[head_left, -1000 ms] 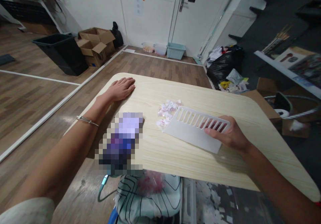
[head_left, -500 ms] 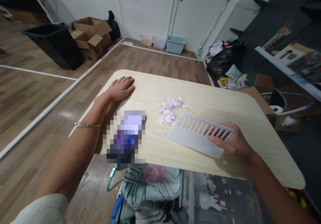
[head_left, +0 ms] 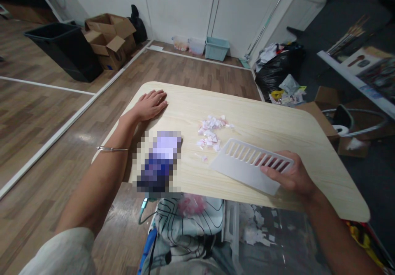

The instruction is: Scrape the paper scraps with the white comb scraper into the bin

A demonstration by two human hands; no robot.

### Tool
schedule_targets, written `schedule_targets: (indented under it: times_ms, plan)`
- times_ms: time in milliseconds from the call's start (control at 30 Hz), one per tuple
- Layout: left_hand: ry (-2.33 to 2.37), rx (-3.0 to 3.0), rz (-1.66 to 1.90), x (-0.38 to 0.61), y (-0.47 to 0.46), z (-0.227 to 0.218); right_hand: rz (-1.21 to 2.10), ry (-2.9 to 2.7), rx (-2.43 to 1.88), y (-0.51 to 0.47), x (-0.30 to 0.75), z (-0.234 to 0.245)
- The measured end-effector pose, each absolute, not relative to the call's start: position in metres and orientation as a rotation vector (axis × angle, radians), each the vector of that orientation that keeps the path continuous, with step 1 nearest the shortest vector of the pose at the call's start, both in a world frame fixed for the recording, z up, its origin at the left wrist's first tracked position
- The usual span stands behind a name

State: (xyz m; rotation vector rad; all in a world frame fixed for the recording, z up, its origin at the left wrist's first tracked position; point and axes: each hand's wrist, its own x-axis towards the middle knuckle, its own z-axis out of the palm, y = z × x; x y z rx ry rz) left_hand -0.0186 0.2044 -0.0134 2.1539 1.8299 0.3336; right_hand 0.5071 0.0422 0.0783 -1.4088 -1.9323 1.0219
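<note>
My left hand [head_left: 152,105] lies flat near the far left corner of the pale wooden table [head_left: 262,119], fingers stretched out and holding nothing. My right hand [head_left: 290,174] is closed round the right end of a white plastic scraper [head_left: 247,168] with a row of slanted slots. The scraper's blade edge faces me, and its left end is close to a loose pile of small white and pinkish paper scraps [head_left: 211,129]. A few scraps lie apart, nearer to me. A pixelated phone [head_left: 162,160] rests at the table's near left edge.
Under the near edge is a clear plastic bin [head_left: 236,234] with paper scraps inside, beside a pink bag [head_left: 191,205] on patterned cloth. Beyond the table stand a black trash bin [head_left: 66,51], cardboard boxes [head_left: 112,45], a light blue tub [head_left: 217,49] and a black bag [head_left: 274,73].
The camera view has shifted slightly. Both hands keep the same pose, and the scraper stays in my right hand near the paper scraps, with hardly any movement on the table.
</note>
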Motion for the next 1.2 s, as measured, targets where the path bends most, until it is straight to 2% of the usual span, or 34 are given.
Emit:
schedule_targets:
  times_ms: [200,467,900,1200]
  plan:
    - [1.821,2.155,0.345,-0.02,0.205,-0.015,1.044,-1.808,-1.448,-0.003,0.509,0.066]
    - [1.826,2.15,0.341,-0.022,0.206,-0.016,0.876,-1.425,-1.568,-0.021,0.504,0.048]
    - [1.84,2.149,0.331,-0.02,0.206,-0.016,1.144,-1.594,-1.46,-0.031,0.506,0.041]
    - [1.827,2.151,0.332,-0.02,0.204,-0.014,0.991,-1.452,-1.511,-0.002,0.497,0.049]
